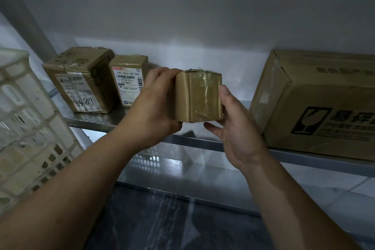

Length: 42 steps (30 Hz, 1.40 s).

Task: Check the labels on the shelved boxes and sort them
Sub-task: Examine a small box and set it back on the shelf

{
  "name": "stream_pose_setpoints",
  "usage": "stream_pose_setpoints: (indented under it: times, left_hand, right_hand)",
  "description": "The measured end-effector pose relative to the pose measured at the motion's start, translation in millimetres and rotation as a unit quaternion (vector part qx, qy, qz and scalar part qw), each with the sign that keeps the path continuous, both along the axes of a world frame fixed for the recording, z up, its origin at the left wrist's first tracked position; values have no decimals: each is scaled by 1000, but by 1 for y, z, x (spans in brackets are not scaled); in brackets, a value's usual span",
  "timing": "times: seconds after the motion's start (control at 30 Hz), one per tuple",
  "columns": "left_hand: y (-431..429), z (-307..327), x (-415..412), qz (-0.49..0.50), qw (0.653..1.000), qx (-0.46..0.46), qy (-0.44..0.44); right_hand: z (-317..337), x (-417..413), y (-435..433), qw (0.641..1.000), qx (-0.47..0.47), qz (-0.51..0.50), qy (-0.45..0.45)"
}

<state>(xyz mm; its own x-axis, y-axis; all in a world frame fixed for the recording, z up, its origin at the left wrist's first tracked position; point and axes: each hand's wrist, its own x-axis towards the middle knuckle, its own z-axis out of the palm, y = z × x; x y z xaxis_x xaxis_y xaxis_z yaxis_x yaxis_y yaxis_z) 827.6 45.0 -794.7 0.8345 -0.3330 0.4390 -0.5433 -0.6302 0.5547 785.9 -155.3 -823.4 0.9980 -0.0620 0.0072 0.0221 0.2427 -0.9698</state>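
Note:
A small taped cardboard box [198, 96] is held up in front of the metal shelf [97, 121], its plain taped side facing me with no label showing. My left hand [154, 103] grips its left side, fingers curled behind it. My right hand [233, 119] holds its right side, thumb up along the edge and fingers under the bottom. On the shelf at left stand two labelled boxes: a larger one [81, 81] marked 8589 by hand and a smaller one [129, 79] with a barcode label.
A big carton [316, 105] with a fragile-glass symbol lies on the shelf at right. A white plastic crate [26, 124] stands close at my left. A lower shelf [182, 170] runs beneath, with dark floor below it.

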Motion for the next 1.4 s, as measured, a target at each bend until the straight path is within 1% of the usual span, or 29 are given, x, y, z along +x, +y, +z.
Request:
stream_pose_setpoints:
  times: [0.2,0.3,0.37,0.5,0.57,0.63,0.7,0.73,0.8,0.83,0.9,0.97,1.03,1.13,1.2,1.33,1.4]
  left_hand:
    - [0,6,-2,19,993,108,-37]
    - [-2,10,-5,24,992,116,-46]
    - [-2,13,-5,9,994,96,-45]
    - [7,14,-3,-29,999,4,-18]
    - [11,14,-1,-38,999,-28,4]
    - [15,12,0,-43,997,-55,36]
    - [18,10,0,-49,993,-80,65]
    - [19,10,0,-45,993,-83,68]
    - [20,10,0,-27,996,-65,62]
    - [20,12,0,-19,996,-56,60]
    - [19,14,0,-8,998,-30,45]
    - [18,16,0,2,1000,13,18]
    - [16,17,-3,15,998,54,-8]
    - [9,19,-10,6,995,91,-40]
    - [5,18,-13,-10,993,104,-56]
    - [-1,18,-16,-33,992,97,-70]
    - [-2,20,-18,-51,994,71,-65]
  right_hand:
    - [2,-2,3,999,0,-32,-6]
    - [0,0,4,999,17,-42,2]
    - [-1,2,4,997,55,-47,20]
    - [-2,4,3,987,151,-26,49]
    - [-1,4,2,983,175,-15,59]
    - [1,2,1,982,178,-3,63]
    - [3,0,3,984,164,5,65]
    - [3,0,5,988,140,0,65]
    - [3,0,9,996,51,-41,53]
    - [2,0,10,997,-11,-69,32]
    - [2,-2,10,984,-132,-110,-41]
    - [7,-7,10,967,-202,-106,-111]
    - [11,-10,12,966,-208,-71,-136]
    - [13,-12,16,977,-179,-10,-114]
    - [11,-11,18,980,-171,9,-101]
    - [8,-8,14,988,-136,-6,-73]
    - [7,-5,12,993,-103,-5,-52]
